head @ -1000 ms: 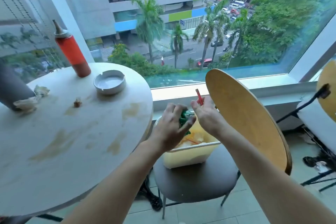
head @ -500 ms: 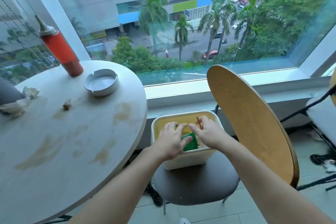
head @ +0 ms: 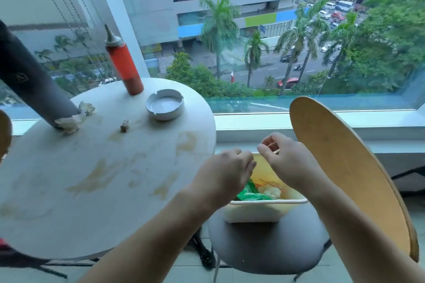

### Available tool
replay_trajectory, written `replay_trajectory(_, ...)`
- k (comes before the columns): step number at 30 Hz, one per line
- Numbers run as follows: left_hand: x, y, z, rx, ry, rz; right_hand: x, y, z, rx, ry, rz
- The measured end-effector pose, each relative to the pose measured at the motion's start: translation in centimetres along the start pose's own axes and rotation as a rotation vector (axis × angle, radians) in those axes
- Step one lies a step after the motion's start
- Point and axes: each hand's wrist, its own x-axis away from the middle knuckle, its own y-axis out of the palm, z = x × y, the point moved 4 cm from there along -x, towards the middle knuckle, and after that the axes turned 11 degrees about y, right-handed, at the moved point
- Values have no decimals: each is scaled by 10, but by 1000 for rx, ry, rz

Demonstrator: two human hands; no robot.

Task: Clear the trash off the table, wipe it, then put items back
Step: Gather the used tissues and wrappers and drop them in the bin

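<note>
My left hand and right hand hover side by side over a cream plastic bin, fingers curled, with nothing visible in either. The bin stands on a grey chair seat and holds a green wrapper, a white tissue wad and thin red strips. The round white table at left is smeared with brown stains. On its far side lie two crumpled tissues and a small brown scrap.
A white ashtray and a red sauce bottle stand at the table's far edge, a dark grey cylinder at its far left. The chair's wooden back rises right of the bin. A window ledge runs behind.
Both hands lowered the green wrapper and red straw into the bin and let go. They now sit above the rim, and the wrapper lies inside.
</note>
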Motion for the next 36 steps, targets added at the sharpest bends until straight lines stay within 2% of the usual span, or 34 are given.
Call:
replay_trajectory(6, 53, -73, -28, 46, -41, 213, 24, 9, -79, -113, -181, 3)
replay_trajectory(13, 125, -122, -103, 17, -207, 280, 38, 55, -168, -153, -302, -45)
replay_trajectory(20, 178, -158, -182, -85, -306, 320, 27, 115, -248, -89, -392, -82)
replay_trajectory(28, 193, -188, -254, -242, -381, 284, -2, 169, -297, 125, -378, -51)
replay_trajectory(33, 187, -186, -283, -383, -408, 189, -9, 182, -306, 201, -359, -57)
replay_trajectory(36, 176, -180, -290, -393, -331, 179, -11, 188, -305, 205, -313, -57)
